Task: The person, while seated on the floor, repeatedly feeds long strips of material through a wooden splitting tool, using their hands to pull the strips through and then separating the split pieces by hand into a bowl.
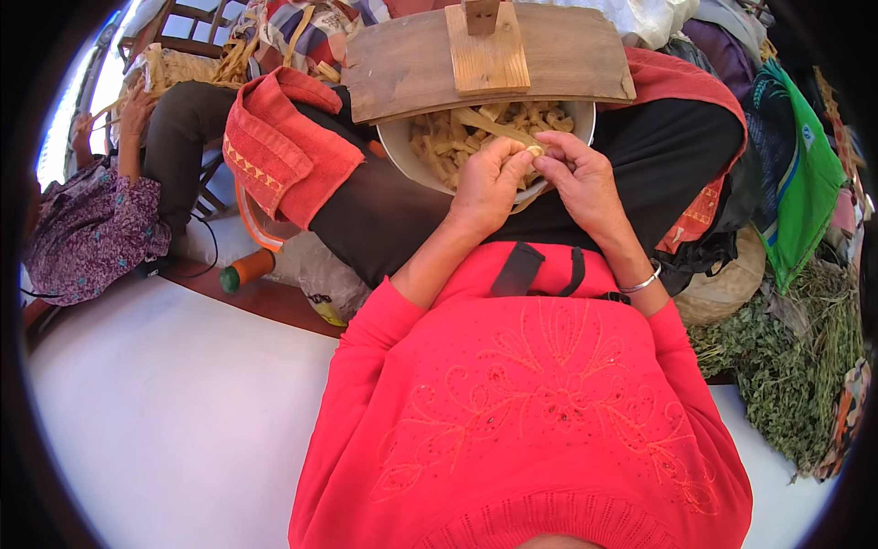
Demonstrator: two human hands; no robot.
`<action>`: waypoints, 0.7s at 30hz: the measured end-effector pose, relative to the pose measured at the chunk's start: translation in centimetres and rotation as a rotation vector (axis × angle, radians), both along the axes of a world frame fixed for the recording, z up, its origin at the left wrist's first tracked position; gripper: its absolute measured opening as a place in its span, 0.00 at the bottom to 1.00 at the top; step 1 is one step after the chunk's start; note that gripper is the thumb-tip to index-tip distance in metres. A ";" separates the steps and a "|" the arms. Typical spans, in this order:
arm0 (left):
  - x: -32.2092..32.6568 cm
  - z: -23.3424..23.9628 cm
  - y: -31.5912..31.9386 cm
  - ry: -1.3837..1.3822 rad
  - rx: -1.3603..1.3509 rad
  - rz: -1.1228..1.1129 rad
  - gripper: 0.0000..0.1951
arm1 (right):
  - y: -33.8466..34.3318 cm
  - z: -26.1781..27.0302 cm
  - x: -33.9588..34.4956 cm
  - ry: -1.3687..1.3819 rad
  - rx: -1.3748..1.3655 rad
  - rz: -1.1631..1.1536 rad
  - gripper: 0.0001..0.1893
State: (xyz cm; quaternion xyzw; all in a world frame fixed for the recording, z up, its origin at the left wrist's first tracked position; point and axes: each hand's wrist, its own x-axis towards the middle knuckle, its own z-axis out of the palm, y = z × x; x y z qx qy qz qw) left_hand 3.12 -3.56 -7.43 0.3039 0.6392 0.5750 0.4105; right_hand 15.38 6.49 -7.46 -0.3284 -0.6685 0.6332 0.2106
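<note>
My left hand [488, 180] and my right hand [584, 180] meet over the near rim of a white basin [585, 122]. Between the fingertips of both is a small pale folded piece [534, 150], seemingly of dried plant strip. A flat tan strip [495, 127] runs from near the left fingers toward the back of the basin; whether it joins the held piece I cannot tell. Many short tan folded pieces [439, 147] fill the basin. A wooden board [405, 65] with a lighter wood block [488, 58] covers its far side. The basin sits between my black-trousered legs.
A red towel [288, 154] drapes over my left knee. Beyond it, another person's hands [135, 110] hold tan strips. An orange thread spool [248, 270] lies at left. Dried green plants [789, 364] and a green bag [806, 165] are at right.
</note>
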 end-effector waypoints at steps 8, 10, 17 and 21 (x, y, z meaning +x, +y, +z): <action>-0.1 -0.7 0.2 0.088 -0.034 -0.045 0.11 | -0.1 -0.2 0.1 -0.040 0.135 -0.014 0.11; 0.0 -1.7 0.4 -0.078 -0.041 -0.060 0.13 | -0.5 0.4 -0.3 -0.082 0.355 -0.019 0.10; -0.8 -0.7 0.1 -0.915 -0.108 -0.234 0.15 | -0.1 1.2 -0.8 -0.007 0.800 0.077 0.10; -1.5 -1.0 -0.3 -0.913 -0.119 -0.306 0.14 | 0.6 0.8 -0.4 -0.047 0.827 0.152 0.09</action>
